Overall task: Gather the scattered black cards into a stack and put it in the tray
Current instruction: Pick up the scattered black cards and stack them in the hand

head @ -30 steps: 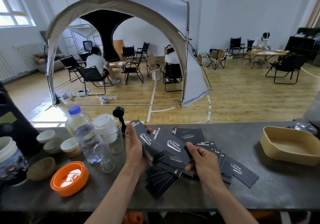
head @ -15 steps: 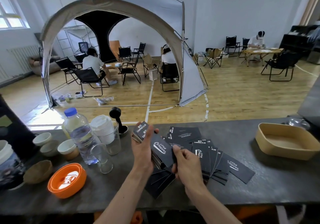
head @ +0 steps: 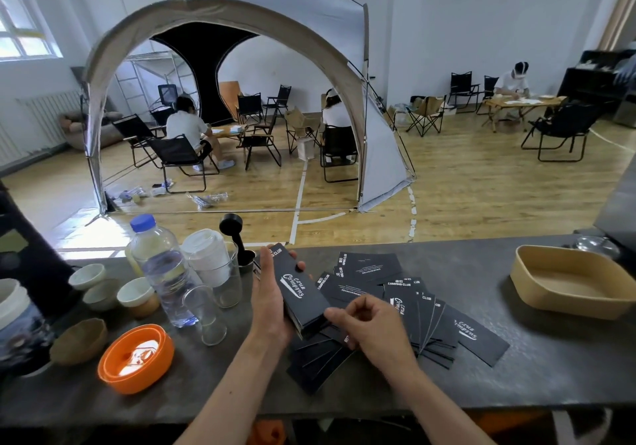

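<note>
Left hand (head: 272, 303): fingers curled round a stack of black printed cards (head: 301, 293), held above the dark tabletop (head: 516, 375). Right hand (head: 371, 331): fingers pinch its near corner. Loose black cards (head: 430, 313) fan right of both hands; tan rectangular tray (head: 537, 293) well beyond.

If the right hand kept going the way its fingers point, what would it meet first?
The right hand points left, toward the stack that the left hand grips. It would likely meet the stack's near end first; its fingertips look almost on it already, though depth is hard to judge here.
</note>
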